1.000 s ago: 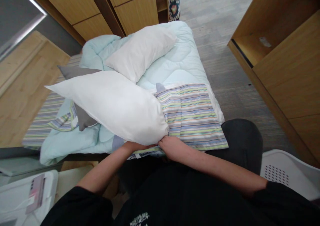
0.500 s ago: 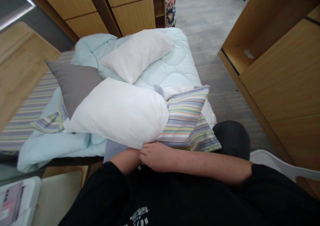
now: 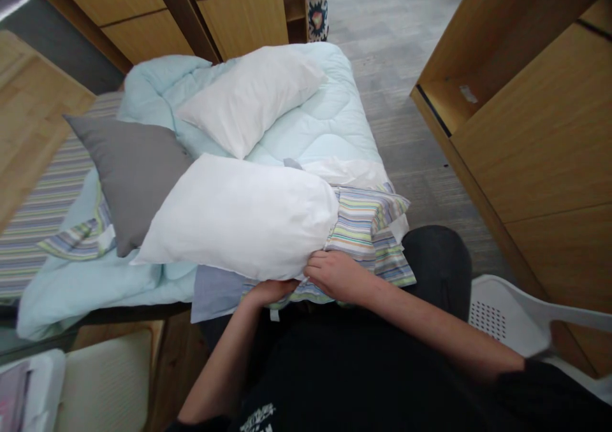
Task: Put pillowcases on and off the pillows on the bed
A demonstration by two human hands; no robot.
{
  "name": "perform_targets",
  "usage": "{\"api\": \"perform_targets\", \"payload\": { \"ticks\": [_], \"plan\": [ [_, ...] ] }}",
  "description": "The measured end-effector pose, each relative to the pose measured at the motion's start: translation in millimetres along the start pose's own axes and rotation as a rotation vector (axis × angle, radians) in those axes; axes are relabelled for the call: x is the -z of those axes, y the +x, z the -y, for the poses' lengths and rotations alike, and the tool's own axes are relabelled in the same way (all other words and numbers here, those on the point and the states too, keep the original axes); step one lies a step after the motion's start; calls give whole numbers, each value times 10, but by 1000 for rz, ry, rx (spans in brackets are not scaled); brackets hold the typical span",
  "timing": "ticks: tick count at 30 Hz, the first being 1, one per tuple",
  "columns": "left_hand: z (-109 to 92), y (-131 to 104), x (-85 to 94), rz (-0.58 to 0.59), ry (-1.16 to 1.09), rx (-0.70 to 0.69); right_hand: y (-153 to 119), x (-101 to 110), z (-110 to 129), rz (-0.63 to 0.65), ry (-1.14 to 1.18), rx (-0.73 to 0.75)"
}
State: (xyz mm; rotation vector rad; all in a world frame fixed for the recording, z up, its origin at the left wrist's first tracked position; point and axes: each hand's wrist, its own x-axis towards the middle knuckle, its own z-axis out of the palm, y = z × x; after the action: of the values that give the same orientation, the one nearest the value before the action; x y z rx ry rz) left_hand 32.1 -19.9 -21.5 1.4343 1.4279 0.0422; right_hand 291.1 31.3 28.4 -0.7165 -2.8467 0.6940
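Note:
A white pillow (image 3: 239,215) lies in front of me, its right end inside the mouth of a striped pillowcase (image 3: 356,218). The case is bunched and wrinkled around that end. My right hand (image 3: 335,273) is closed in a pinch on the case's edge at the pillow's near right corner. Just to its left, my left hand (image 3: 272,292) grips the near edge of the case from below. Its fingertips are partly hidden beneath the pillow. Striped fabric also hangs below the pillow between my hands.
The pillows lie on a pale blue quilt (image 3: 329,123). Beyond are a second white pillow (image 3: 253,94) and, leftward, a grey cushion (image 3: 129,171). A wooden cabinet (image 3: 535,132) stands right, a white chair (image 3: 507,317) near right, and a cream seat (image 3: 105,381) near left.
My hands have moved apart, the right one rightward and up along the case's edge. The white pillow has shifted slightly right, and the striped case's free end has folded and dropped.

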Motion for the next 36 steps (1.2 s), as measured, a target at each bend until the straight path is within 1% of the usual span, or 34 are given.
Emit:
{"api": "perform_targets", "payload": {
  "ticks": [2, 3, 4, 5, 6, 7, 8, 9, 10, 11, 12, 13, 14, 15, 16, 17, 18, 20, 22, 24, 25, 26, 27, 28, 29, 31, 32, 33, 34, 35, 36],
  "plan": [
    [65, -366, 173, 92, -65, -17, 24, 6, -29, 0, 17, 10],
    [26, -585, 300, 120, -72, -19, 50, 17, -42, -5, 27, 15],
    [-76, -795, 442, 118, -48, -16, 83, 26, -50, -7, 37, 33],
    [-240, -970, 592, 84, -8, -16, 121, 28, -52, -3, 45, 67],
    [-454, -1082, 740, 13, 38, -44, 161, 19, -42, 10, 50, 113],
    [-699, -1111, 878, -90, 80, -107, 200, -3, -19, 32, 52, 168],
    [-951, -1048, 1000, -229, 131, -199, 233, -36, 20, 58, 52, 220],
    [-1185, -891, 1100, -366, 199, -298, 256, -79, 72, 84, 52, 261],
    [-1383, -654, 1175, -470, 293, -393, 265, -128, 133, 107, 51, 287],
    [-1532, -356, 1222, -505, 414, -478, 256, -177, 198, 125, 51, 303],
    [-1627, -25, 1239, -478, 553, -535, 227, -222, 260, 138, 52, 311],
    [-1673, 310, 1226, -451, 687, -545, 177, -258, 311, 147, 55, 312],
    [-1677, 624, 1188, -416, 801, -497, 108, -282, 345, 150, 63, 304],
    [-1649, 894, 1127, -357, 890, -418, 19, -288, 357, 142, 83, 287],
    [-1602, 1107, 1052, -305, 954, -331, -85, -275, 345, 117, 119, 263],
    [-1545, 1255, 970, -259, 994, -245, -201, -242, 307, 72, 170, 229],
    [-1487, 1340, 889, -221, 1014, -175, -322, -188, 243, 3, 232, 181],
    [-1384, 1357, 748, -170, 1017, -97, -546, -24, 37, -176, 343, 53],
    [-1306, 1252, 650, -125, 990, -101, -681, 187, -259, -349, 365, -130],
    [-1235, 1123, 589, -87, 948, -167, -656, 402, -613, -450, 269, -345],
    [-1197, 1070, 570, -75, 923, -217, -572, 497, -793, -460, 190, -449],
    [-1157, 1030, 560, -67, 894, -271, -444, 578, -964, -438, 106, -538],
    [-1116, 1003, 559, -62, 862, -328, -279, 640, -1117, -387, 33, -605],
    [-1076, 989, 568, -59, 828, -380, -88, 684, -1247, -293, -19, -647],
    [-1040, 987, 586, -55, 791, -416, 116, 709, -1350, -173, -45, -677],
    [-985, 1005, 641, -22, 714, -438, 507, 705, -1479, 75, -31, -701],
    [-968, 1021, 669, 10, 682, -428, 673, 682, -1511, 170, -6, -705],
    [-958, 1041, 688, 40, 663, -406, 809, 650, -1528, 231, 20, -705],
    [-955, 1064, 691, 55, 659, -377, 913, 610, -1531, 255, 40, -702],
    [-958, 1092, 674, 52, 675, -348, 984, 568, -1525, 250, 49, -699],
    [-966, 1125, 634, 17, 700, -320, 1024, 524, -1510, 231, 50, -702]
  ]
}}
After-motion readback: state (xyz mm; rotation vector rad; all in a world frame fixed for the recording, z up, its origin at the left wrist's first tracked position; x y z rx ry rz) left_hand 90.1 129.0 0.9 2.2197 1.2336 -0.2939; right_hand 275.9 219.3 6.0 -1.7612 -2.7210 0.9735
